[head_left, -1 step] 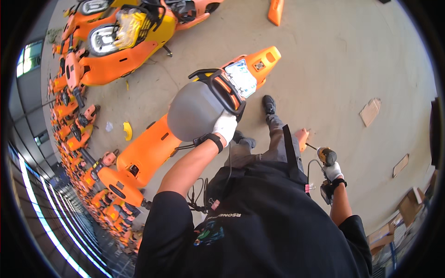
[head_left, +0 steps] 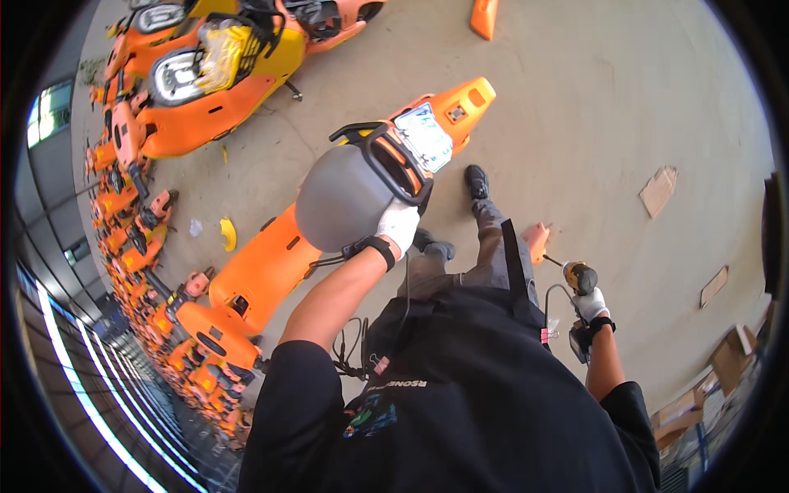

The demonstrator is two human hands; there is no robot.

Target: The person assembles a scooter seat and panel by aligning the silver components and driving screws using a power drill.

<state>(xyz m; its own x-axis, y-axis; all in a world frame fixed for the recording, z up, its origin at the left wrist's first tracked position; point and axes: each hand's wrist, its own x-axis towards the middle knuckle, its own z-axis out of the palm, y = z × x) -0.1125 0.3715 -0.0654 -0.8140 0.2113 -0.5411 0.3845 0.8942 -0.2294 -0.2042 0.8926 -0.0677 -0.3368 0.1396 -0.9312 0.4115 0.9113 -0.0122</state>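
An orange scooter (head_left: 255,263) with a dark grey seat (head_left: 341,197) stands in front of me, slanting from lower left to upper right. My left hand (head_left: 398,223), in a white glove, is closed on the black grab rail (head_left: 425,194) at the rear edge of the seat; its fingertips are partly hidden. Out at my right side, my right hand (head_left: 591,306), also gloved, grips a yellow and black cordless drill (head_left: 580,278). Its long bit points left toward an orange part (head_left: 537,241) beside my leg. A licence plate (head_left: 424,136) is fixed behind the seat.
Parked orange scooters (head_left: 205,115) stand at upper left, with many more in rows along the left. An orange panel (head_left: 485,18) lies on the floor at the top. Cardboard pieces (head_left: 658,191) lie to the right, with cartons (head_left: 728,361) at lower right. A yellow piece (head_left: 228,234) rests beyond the scooter.
The view has shifted very slightly. Both hands keep their hold and place.
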